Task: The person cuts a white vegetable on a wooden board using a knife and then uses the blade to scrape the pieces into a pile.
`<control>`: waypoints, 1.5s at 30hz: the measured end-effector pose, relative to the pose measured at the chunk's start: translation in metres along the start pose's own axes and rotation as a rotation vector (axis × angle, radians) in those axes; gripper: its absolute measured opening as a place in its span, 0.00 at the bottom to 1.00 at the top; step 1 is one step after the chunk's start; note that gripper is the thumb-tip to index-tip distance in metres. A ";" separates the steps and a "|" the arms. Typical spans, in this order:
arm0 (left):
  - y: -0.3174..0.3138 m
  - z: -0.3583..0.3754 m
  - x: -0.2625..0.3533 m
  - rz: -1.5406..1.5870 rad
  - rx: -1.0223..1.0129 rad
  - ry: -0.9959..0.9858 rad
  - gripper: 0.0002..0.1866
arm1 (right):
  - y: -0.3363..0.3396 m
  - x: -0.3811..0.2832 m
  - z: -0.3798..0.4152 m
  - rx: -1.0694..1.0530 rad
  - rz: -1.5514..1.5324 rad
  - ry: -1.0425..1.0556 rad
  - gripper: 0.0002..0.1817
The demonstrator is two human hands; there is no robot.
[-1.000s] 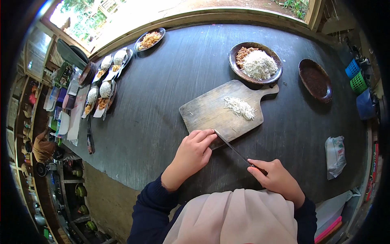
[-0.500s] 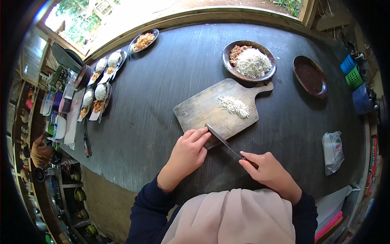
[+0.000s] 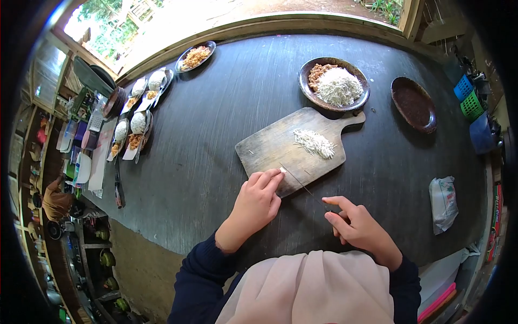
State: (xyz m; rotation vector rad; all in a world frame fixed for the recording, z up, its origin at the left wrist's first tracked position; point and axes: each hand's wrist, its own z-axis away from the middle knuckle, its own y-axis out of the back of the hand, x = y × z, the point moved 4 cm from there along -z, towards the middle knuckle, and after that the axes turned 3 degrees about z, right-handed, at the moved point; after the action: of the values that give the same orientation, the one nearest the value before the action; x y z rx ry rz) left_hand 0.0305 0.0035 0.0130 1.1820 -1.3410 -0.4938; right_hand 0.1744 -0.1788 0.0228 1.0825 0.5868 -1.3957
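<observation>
My left hand [image 3: 255, 197] rests at the near edge of a wooden cutting board [image 3: 264, 146], its fingers bunched together. A small white piece of food [image 3: 283, 170] shows at its fingertips; most of it is hidden. In my right hand [image 3: 353, 222] is a knife [image 3: 300, 184], gripped by its handle. The thin blade, seen nearly edge-on, reaches over the board close to the left fingertips. A pile of thin white strips [image 3: 314, 144] lies on the board toward its handle.
Behind the board stands a round bowl [image 3: 303, 89] of white shreds and brown food. An oval brown dish [image 3: 413, 103] and a plastic packet [image 3: 443, 205] are at right. Plates with rice mounds [image 3: 138, 123] and a dish of orange-brown food [image 3: 195, 56] stand at left.
The knife blade has turned from showing its flat side to nearly edge-on. The white piece has come into sight at my left fingertips. My right fingers have shifted on the handle.
</observation>
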 end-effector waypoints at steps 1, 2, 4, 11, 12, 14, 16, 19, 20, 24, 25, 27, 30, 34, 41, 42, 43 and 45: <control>0.000 0.000 0.000 -0.002 0.000 0.001 0.23 | -0.001 0.000 0.000 -0.003 0.001 0.006 0.22; -0.001 0.000 0.000 -0.003 0.003 -0.006 0.23 | -0.001 0.000 0.000 -0.004 0.003 0.012 0.23; -0.002 0.000 -0.001 -0.002 0.007 -0.013 0.23 | -0.001 0.000 0.000 0.006 0.044 0.032 0.23; -0.002 -0.001 -0.001 0.048 0.006 -0.047 0.23 | -0.006 0.008 -0.001 -0.010 0.057 0.110 0.23; -0.002 -0.001 -0.001 0.058 0.021 -0.036 0.23 | -0.007 0.007 -0.002 -0.011 0.058 0.110 0.23; -0.001 0.000 0.000 0.035 0.030 -0.034 0.23 | -0.007 0.001 -0.002 0.062 0.127 0.206 0.22; 0.000 0.000 0.000 0.013 0.039 -0.033 0.23 | -0.006 0.002 -0.001 0.085 0.132 0.250 0.22; 0.000 0.000 -0.001 0.016 0.011 -0.024 0.23 | -0.005 0.003 0.000 0.116 0.145 0.320 0.22; -0.002 0.001 -0.002 0.021 -0.003 -0.028 0.23 | -0.004 0.003 0.000 0.129 0.151 0.343 0.21; -0.002 0.002 0.000 -0.008 -0.046 -0.025 0.23 | -0.003 -0.004 0.003 0.151 0.100 0.320 0.21; -0.002 0.002 0.000 -0.008 -0.046 -0.025 0.23 | -0.002 -0.005 0.003 0.148 0.108 0.277 0.20; -0.003 0.003 0.002 -0.052 -0.050 -0.062 0.24 | 0.000 -0.007 0.006 0.143 0.117 0.235 0.19; -0.004 0.003 0.001 -0.047 -0.046 -0.062 0.24 | 0.002 -0.011 0.009 0.132 0.127 0.230 0.19; -0.004 0.003 0.000 -0.032 -0.041 -0.051 0.24 | 0.003 -0.014 0.013 0.123 0.157 0.224 0.19; -0.003 0.002 0.001 -0.033 -0.040 -0.063 0.23 | 0.000 -0.010 0.006 0.183 0.195 0.303 0.19; -0.003 0.002 0.001 -0.037 -0.041 -0.064 0.22 | 0.000 -0.010 0.004 0.184 0.196 0.301 0.19; -0.003 0.002 0.000 -0.035 -0.041 -0.065 0.22 | -0.001 -0.011 0.002 0.186 0.204 0.316 0.19; -0.004 0.002 0.000 -0.035 -0.041 -0.081 0.22 | -0.002 -0.011 0.001 0.189 0.214 0.327 0.19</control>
State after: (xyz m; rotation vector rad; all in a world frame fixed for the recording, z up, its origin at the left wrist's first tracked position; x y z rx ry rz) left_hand 0.0295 0.0015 0.0091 1.1647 -1.3745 -0.5970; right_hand 0.1707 -0.1745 0.0323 1.4974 0.5601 -1.1119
